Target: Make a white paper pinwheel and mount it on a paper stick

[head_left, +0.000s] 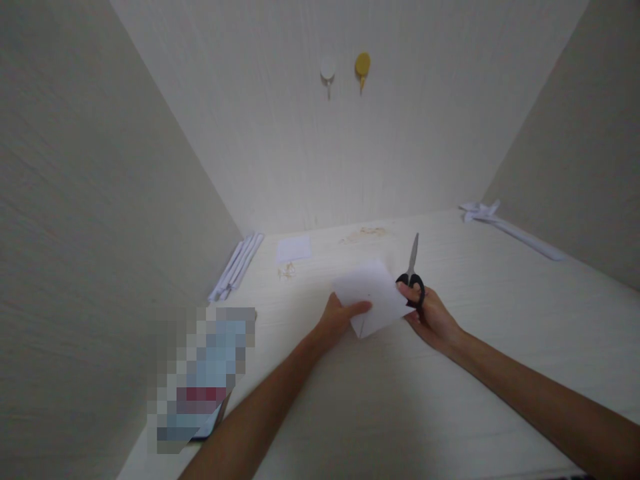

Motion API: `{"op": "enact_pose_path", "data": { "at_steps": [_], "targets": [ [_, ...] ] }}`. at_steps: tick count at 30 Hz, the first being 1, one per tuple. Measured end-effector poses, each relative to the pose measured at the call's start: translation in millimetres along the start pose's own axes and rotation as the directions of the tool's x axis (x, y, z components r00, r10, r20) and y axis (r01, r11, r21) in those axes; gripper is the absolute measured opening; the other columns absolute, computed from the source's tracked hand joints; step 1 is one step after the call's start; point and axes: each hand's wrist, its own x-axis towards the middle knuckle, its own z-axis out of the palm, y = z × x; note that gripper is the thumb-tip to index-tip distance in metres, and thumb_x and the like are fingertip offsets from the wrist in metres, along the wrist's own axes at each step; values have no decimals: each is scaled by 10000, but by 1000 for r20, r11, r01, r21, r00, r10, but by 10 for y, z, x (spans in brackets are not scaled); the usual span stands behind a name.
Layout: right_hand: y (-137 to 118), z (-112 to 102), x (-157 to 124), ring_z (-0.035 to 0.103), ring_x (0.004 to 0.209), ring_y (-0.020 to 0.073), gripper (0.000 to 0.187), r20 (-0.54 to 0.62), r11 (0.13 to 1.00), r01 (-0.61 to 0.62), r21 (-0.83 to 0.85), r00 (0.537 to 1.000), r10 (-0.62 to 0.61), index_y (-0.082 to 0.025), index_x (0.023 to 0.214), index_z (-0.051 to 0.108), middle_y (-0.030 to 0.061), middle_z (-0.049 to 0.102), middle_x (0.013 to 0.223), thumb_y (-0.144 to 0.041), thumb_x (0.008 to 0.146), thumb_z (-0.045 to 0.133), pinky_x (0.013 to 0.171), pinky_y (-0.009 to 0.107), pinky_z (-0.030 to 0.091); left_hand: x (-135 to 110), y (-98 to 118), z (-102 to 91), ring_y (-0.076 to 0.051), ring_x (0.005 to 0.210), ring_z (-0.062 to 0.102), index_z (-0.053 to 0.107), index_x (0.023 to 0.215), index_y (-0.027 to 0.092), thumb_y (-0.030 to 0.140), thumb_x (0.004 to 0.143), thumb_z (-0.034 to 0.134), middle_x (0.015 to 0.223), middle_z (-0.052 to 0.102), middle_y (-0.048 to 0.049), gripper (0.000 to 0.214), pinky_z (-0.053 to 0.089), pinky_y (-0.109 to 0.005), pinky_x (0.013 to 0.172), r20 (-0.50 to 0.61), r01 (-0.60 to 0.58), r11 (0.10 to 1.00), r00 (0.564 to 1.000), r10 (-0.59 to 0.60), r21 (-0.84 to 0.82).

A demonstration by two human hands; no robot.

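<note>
At the middle of the desk (pixel 450 400), the left hand (pixel 340 319) pinches the folded paper (pixel 373 292) while the right hand (pixel 431 319), fingers clamped on the scissors (pixel 413 273), steadies it; so light a pinch could let the paper slip or skew.

Pale wood-grain walls (pixel 280 133) enclose a white desk (pixel 390 400); two wall hooks (pixel 363 65).

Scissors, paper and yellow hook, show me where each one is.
scissors (pixel 413 263): head view, on the blades just above the black handles.
paper (pixel 373 290): head view, middle of the sheet.
yellow hook (pixel 363 64): head view, its round top.
</note>
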Motion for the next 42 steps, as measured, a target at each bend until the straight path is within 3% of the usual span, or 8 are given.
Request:
{"op": "enact_pose_path", "data": {
  "at_steps": [5, 10, 16, 23, 30, 36, 42],
  "targets": [
    [22, 6, 2, 272, 321, 2, 321, 34, 988, 47, -145, 999, -43, -141, 549, 502, -33, 510, 494, -418, 625, 645, 311, 178, 134, 52, -30, 13, -189, 844, 585, 574, 973, 133, 241, 570, 688, 962, 630, -95, 433, 440, -342, 798, -156, -128, 991, 979, 131, 29],
    [29, 10, -13, 284, 324, 7, 301, 90, 965, 66, -252, 995, -45, -131, 567, 524, -15, 545, 505, -395, 614, 661, 328, 191, 138, 61, -32, 14, -186, 837, 585, 576, 984, 132, 251, 596, 672, 935, 637, -87, 417, 445, -331, 788, -152, -167, 983, 972, 177, 75],
    [31, 15, -10, 296, 333, 13, 230, 94, 965, 57, -256, 995, -34, -142, 638, 538, -27, 553, 505, -323, 605, 678, 329, 183, 146, 63, -32, 4, -190, 852, 581, 571, 992, 129, 272, 621, 652, 960, 629, -96, 406, 442, -335, 794, -177, -201, 974, 960, 218, 108],
    [69, -10, 11, 304, 340, 18, 265, 19, 972, 43, -232, 999, -40, -134, 517, 495, -41, 481, 428, -295, 566, 700, 325, 177, 156, 0, 26, 57, -193, 772, 594, 615, 863, 121, 264, 554, 682, 866, 656, -82, 346, 465, -325, 722, -143, -99, 971, 981, 133, 218],
    [32, 20, -5, 303, 343, 18, 266, -17, 984, 27, -177, 999, -31, -138, 518, 486, -47, 456, 421, -279, 544, 710, 312, 166, 148, 3, -19, 8, -190, 784, 595, 618, 859, 122, 262, 581, 673, 880, 651, -83, 316, 460, -330, 745, -90, -102, 994, 990, 106, 49],
    [30, 21, -4, 290, 335, 13, 271, 4, 986, 18, -166, 1000, -18, -142, 499, 468, -50, 450, 412, -265, 563, 701, 309, 164, 146, -26, 9, 19, -201, 809, 594, 622, 868, 121, 257, 593, 667, 900, 650, -89, 310, 459, -342, 759, -61, -104, 993, 992, 108, 56],
    [56, -6, 12, 324, 349, 15, 230, 20, 983, 10, -182, 1000, -6, -134, 545, 513, -46, 473, 433, -256, 564, 707, 314, 157, 164, 11, -16, -4, -206, 800, 591, 629, 848, 117, 271, 576, 679, 883, 654, -90, 317, 467, -352, 745, -146, -115, 980, 980, 139, 160]
  ]
}}
